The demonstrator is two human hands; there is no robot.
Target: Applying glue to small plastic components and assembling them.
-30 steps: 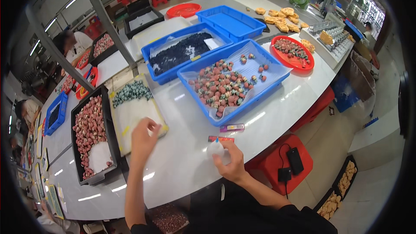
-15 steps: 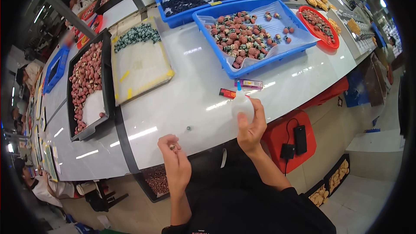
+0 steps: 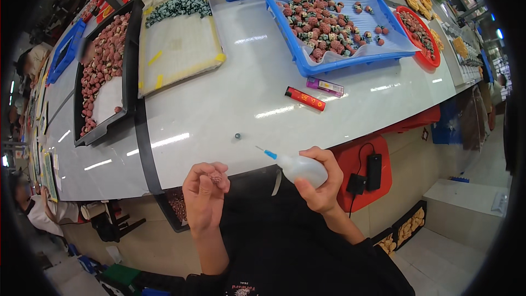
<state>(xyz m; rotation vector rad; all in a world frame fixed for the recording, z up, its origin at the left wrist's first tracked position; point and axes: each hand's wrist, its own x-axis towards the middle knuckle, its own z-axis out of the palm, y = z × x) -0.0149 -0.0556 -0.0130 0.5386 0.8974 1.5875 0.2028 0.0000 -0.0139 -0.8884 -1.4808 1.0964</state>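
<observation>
My left hand [image 3: 205, 194] is closed, palm turned up, with a small pinkish-red, bumpy-textured piece [image 3: 217, 177] held at its fingers. My right hand [image 3: 323, 186] grips a translucent white squeeze bottle [image 3: 304, 170] with a blue-based needle tip [image 3: 269, 154]. The bottle lies tilted, its thin needle pointing left and slightly up, apart from the piece. Both hands hover by the table's near edge. On the white table [image 3: 213, 104] beyond them sits a small dark grey-green bead [image 3: 238, 136].
A red lighter [image 3: 305, 98] and a purple lighter [image 3: 325, 86] lie ahead. Behind stands a blue tray [image 3: 356, 63] of pink-and-green pieces. To the left are a yellow-taped board [image 3: 181, 60] with green pieces and a black tray [image 3: 129, 79]. A red stool [image 3: 378, 200] stands right.
The bottle has swung from upright to tilted left and come down nearer to me. My left hand has turned, showing the pink piece. The whole view has shifted, with the table higher in it.
</observation>
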